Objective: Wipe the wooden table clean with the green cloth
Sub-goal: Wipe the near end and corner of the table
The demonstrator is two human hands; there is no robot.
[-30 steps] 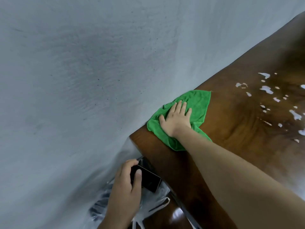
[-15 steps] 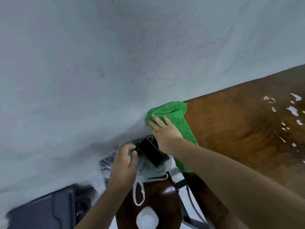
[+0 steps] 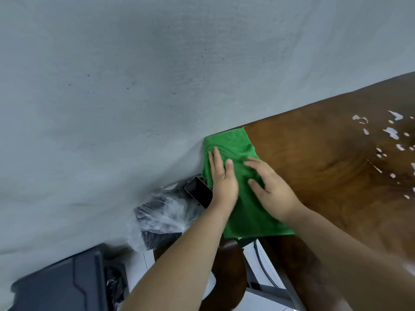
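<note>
The green cloth [image 3: 242, 198] lies over the left end of the wooden table [image 3: 325, 158], against the wall, with its lower part hanging past the table's edge. My left hand [image 3: 222, 178] lies flat on the cloth's left side, fingers straight. My right hand [image 3: 271, 189] rests on the cloth's right side with fingers spread and slightly bent. White scraps [image 3: 391, 133] are scattered on the table at the far right.
A grey wall [image 3: 157, 86] runs along the table's far side. A black phone [image 3: 199, 194] lies on a clear plastic bag [image 3: 161, 216] left of the table end. A dark case [image 3: 62, 281] stands at the lower left. A brown stool [image 3: 229, 272] is below the cloth.
My left hand has let go of the phone and moved up onto the cloth. The cloth now hangs over the table's end. The phone lies on the bag.
</note>
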